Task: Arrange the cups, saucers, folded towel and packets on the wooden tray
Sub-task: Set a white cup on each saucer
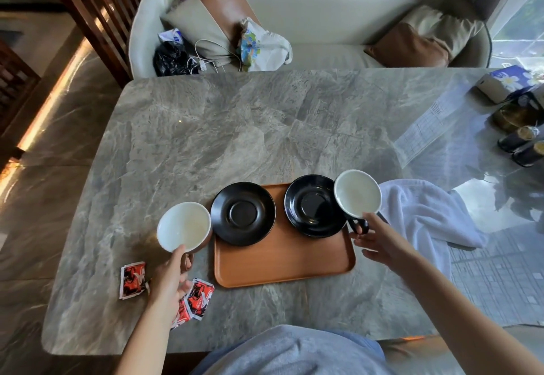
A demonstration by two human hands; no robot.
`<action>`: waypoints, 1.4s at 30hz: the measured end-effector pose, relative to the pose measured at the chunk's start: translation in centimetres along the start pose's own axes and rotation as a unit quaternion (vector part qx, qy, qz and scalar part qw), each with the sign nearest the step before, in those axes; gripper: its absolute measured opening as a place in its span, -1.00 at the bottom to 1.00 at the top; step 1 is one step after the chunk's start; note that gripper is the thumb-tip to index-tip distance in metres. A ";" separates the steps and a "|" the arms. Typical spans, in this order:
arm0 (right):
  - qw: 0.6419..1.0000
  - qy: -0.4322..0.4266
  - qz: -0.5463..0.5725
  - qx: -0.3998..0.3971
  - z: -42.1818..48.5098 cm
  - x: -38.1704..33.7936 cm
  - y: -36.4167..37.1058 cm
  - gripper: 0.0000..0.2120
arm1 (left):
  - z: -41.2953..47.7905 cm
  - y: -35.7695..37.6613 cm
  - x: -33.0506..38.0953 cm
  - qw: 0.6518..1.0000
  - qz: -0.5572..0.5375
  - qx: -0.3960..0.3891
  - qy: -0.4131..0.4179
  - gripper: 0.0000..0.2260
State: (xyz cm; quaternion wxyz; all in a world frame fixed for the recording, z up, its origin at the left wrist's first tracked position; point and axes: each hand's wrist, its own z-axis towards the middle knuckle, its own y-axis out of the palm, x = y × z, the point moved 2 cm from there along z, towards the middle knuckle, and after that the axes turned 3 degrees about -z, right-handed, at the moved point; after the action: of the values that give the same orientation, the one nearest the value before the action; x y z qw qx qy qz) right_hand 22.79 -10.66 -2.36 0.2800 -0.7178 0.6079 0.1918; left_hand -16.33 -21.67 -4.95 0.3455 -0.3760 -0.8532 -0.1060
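Hands are each gripping 1 cup, left hand (pixel 170 279) on the left cup (pixel 184 226), right hand (pixel 379 237) on the right cup (pixel 357 194), risking a clink or chip if either is landing off-centre on its saucer (pixel 243 213).

Just the one view here, head-mounted, wide-angle, aimed forward and steeply down over the counter (pixel 235 127). Close in: wooden tray (pixel 282 260) sits low-centre, almost under the lens, with both forearms coming up from the bottom edge and a grey shirt front filling the bottom middle. Left hand (pixel 170 280) at lower left, right hand (pixel 379 239) at centre right. Far end of the counter and a pale sofa (pixel 338 21) across the top. Heavy fisheye bend on the edges, floor curving up the left side. No second view to overlap with.
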 end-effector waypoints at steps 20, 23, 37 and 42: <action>0.991 0.010 -0.136 -0.011 2.3 -2.9 4.2 -0.70 | -1.1 7.6 2.3 0.980 0.151 -0.126 0.037 -0.73; 0.989 0.002 -0.145 -0.018 2.5 -3.0 4.6 -0.69 | -1.1 8.4 2.1 0.977 0.172 -0.120 0.031 -0.70; 0.986 -0.052 -0.158 -0.032 2.6 -2.2 5.0 -0.55 | -0.8 9.3 1.5 0.967 0.229 -0.105 0.042 -0.68; 0.983 -0.060 -0.171 -0.036 2.6 -1.9 5.1 -0.53 | -1.1 9.0 0.9 0.969 0.217 -0.104 0.055 -0.65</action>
State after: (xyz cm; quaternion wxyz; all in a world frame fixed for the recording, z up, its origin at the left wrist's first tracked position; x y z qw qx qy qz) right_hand 17.60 -8.14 -4.05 0.3184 -0.8082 0.4510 0.2053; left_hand -9.74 -15.36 -4.29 0.3657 -0.5793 -0.7155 -0.1374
